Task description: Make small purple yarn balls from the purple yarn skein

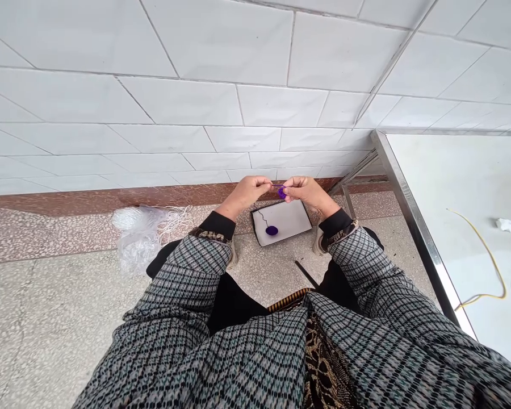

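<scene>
My left hand (252, 191) and my right hand (305, 192) are raised close together in front of me, both closed in a pinch. Between the right fingertips is a small purple yarn piece (281, 193), which looks crocheted or knotted. A purple yarn strand (277, 186) runs taut from it to the left thumb and forefinger, which grip its end. Below the hands a shallow white tray with dark edges (292, 222) lies on the floor. In it sits a dark purple yarn ball (271, 230), with a wavy thread leading up from it.
A clear plastic bag with white cord (142, 224) lies on the floor by the wall at left. A white table with a metal frame (426, 238) stands at right, bearing a yellow cord (489, 258). The tiled wall (204, 102) rises just beyond my hands.
</scene>
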{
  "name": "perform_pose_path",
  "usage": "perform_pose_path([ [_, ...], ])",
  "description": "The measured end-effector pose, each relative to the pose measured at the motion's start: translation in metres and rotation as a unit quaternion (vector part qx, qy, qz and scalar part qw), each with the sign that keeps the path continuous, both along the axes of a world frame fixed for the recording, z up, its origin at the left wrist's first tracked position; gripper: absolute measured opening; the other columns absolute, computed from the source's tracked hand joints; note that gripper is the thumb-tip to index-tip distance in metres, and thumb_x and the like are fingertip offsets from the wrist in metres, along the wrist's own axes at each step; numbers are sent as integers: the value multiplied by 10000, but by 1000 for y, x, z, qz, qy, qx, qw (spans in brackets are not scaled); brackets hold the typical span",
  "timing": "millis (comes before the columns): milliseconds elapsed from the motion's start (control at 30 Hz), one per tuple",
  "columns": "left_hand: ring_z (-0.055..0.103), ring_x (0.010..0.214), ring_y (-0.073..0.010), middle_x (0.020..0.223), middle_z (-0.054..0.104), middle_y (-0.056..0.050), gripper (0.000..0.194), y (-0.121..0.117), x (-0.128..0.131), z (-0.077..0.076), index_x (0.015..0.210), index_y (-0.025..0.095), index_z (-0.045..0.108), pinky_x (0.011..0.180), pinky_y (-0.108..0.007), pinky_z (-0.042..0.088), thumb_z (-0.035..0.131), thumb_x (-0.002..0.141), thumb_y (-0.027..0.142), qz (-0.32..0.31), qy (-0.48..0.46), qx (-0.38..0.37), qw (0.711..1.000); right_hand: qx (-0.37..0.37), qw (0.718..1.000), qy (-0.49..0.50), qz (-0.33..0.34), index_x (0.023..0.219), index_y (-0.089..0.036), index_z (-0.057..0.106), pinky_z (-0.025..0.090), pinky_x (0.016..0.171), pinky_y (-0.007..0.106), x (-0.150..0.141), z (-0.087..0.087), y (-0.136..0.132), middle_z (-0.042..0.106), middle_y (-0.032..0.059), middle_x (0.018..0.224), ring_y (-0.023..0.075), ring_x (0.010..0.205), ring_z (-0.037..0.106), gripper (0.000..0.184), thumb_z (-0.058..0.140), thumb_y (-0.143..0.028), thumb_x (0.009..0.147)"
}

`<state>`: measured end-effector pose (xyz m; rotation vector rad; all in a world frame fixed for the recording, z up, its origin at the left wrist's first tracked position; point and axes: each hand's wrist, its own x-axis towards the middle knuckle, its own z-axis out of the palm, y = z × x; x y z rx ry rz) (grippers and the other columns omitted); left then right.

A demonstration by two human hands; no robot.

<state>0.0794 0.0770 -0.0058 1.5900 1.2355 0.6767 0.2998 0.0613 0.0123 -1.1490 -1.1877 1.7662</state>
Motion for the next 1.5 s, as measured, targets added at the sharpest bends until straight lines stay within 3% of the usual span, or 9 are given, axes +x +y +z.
perform_pose_path([
  [300,699,842,-219,925,784,-76,274,-21,35,-22,901,167,755,799,-330,510,510,998,241,-146,127,146,970,-34,984,2,-173,725,-173,652,543,541,186,-7,-14,10,666,-35,557,80,494,597,243,889,-124,727],
  [467,730,1010,-245,1034,786,-116,278,-28,36,-24,989,174,760,831,-326,544,487,1033,205,-193,203,306,910,22,981,-116,-154,698,-192,631,473,545,212,-11,-19,10,636,-55,569,91,521,554,180,758,-80,758],
  [567,709,905,-241,946,761,-112,293,-25,26,-17,938,174,745,780,-338,527,478,1043,230,-151,225,347,898,76,967,-225,-94,667,-183,647,441,577,222,-11,-21,8,654,-47,611,106,592,572,176,742,-43,712],
  [733,693,891,-252,987,754,-114,287,-10,9,-3,933,182,755,760,-351,493,490,1022,244,-46,240,268,932,-10,995,-99,29,703,-164,665,423,534,194,-9,-16,3,647,-48,582,78,535,540,137,792,-113,709],
  [900,709,911,-270,983,778,-112,278,-8,18,-10,937,194,780,786,-357,496,521,1005,269,-59,220,178,957,-87,992,92,-7,765,-171,673,515,574,174,-3,-4,1,670,-44,613,69,561,596,368,990,-247,594],
  [1100,730,1055,-264,1068,802,-107,256,-25,33,-20,977,206,767,855,-338,527,511,992,221,-170,193,252,933,-11,991,-30,-133,716,-180,643,510,570,187,-7,-11,7,660,-40,588,78,538,580,223,855,-111,722],
  [1267,714,912,-261,988,780,-124,287,-25,24,-10,903,189,747,786,-349,499,491,1012,257,-107,189,277,936,60,978,-196,-38,657,-169,670,443,517,189,-5,-17,7,649,-43,561,89,524,567,213,740,24,715],
  [1367,690,863,-238,945,779,-90,241,-17,18,-6,922,200,747,788,-337,484,518,984,243,-44,163,228,959,-1,992,-120,48,678,-151,693,467,518,183,-2,-13,3,673,-22,582,86,521,588,181,776,5,719],
  [1500,657,772,-215,844,764,-50,194,-12,21,-11,933,190,743,753,-321,475,566,953,268,-7,115,126,985,-80,996,39,19,755,-156,692,526,567,170,0,-5,1,690,-30,621,72,546,618,230,919,-132,724],
])
